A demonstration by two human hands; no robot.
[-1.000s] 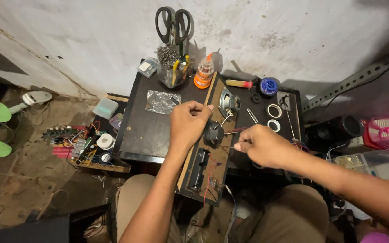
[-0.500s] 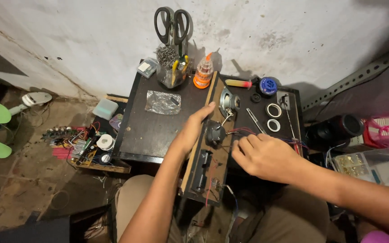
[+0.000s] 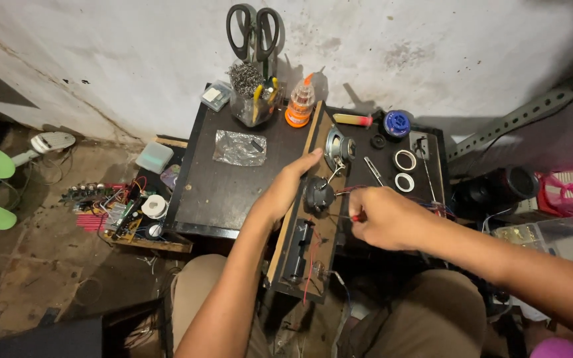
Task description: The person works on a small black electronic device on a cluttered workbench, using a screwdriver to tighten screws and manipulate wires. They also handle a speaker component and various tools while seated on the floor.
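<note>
Wooden panel (image 3: 298, 219), long and narrow with speakers and wiring fixed to its face, lay lengthwise across the front edge of the dark table (image 3: 217, 192), its near end overhanging toward the person's lap. The left hand (image 3: 285, 189) rested open along the panel's left edge, fingers stretched out flat and thumb underneath, steadying it rather than clamping anything. The right hand (image 3: 382, 215) sat just right of the panel, closed in a fist around a red-handled tool (image 3: 357, 217) whose tip pointed at the black speaker (image 3: 317, 195) mounted at the panel's middle. The two hands were apart, with that speaker between them. Farther up the panel sat a silver speaker (image 3: 338, 147), and thin red wires (image 3: 310, 265) ran down the panel's lower half past a black battery holder (image 3: 296, 252).

Left of the panel, on the table, lay a clear plastic bag (image 3: 239, 147). Beyond the panel's far end stood an orange glue bottle (image 3: 299, 106) and a glass jar (image 3: 250, 99) stuffed with tools, with black-handled scissors (image 3: 253, 30) hanging on the wall above. Right of the panel lay two white tape rings (image 3: 404, 169) and a blue spool (image 3: 397, 124). Well left of the panel, down on the floor, a circuit board (image 3: 111, 205) lay among loose wires.
</note>
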